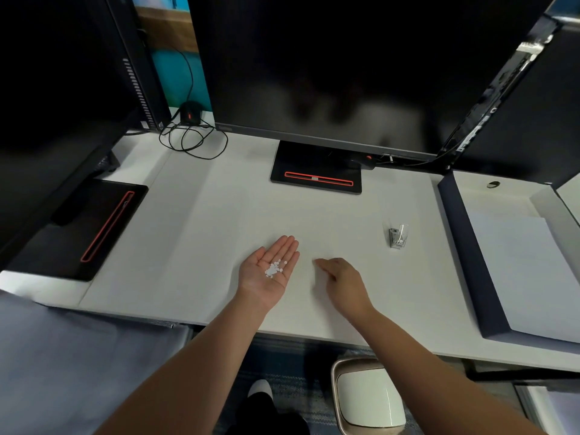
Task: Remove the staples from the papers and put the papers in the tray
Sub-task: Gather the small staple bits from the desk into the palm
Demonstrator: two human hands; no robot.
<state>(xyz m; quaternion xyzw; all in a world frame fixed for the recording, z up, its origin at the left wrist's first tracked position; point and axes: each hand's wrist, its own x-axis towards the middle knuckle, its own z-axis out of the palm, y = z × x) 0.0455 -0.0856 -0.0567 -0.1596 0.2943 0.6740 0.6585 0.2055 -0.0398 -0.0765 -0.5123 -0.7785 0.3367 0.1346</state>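
On desk (pixel 219 215): left grip (pixel 260 276) spread palm-up, one cluster of white dots (pixel 273 269) on it; right grip (pixel 343 281) unclear; one tray (pixel 464 246).

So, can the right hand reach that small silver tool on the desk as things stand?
Probably yes: the right hand is low over the desk, near the small silver tool, with only bare surface between them.

Your tray (pixel 464 246) at the worktop's (pixel 219 215) right edge runs out of the picture, and so does the paper (pixel 518 271) in it. The fingers (pixel 321 263) of your right hand (pixel 343 282) are blurred, so any pinch is unreadable. The white bits (pixel 274 269) in your left hand (pixel 259 276) are too small to name, as is the small clear-and-metal item (pixel 398 236) nearer the tray.
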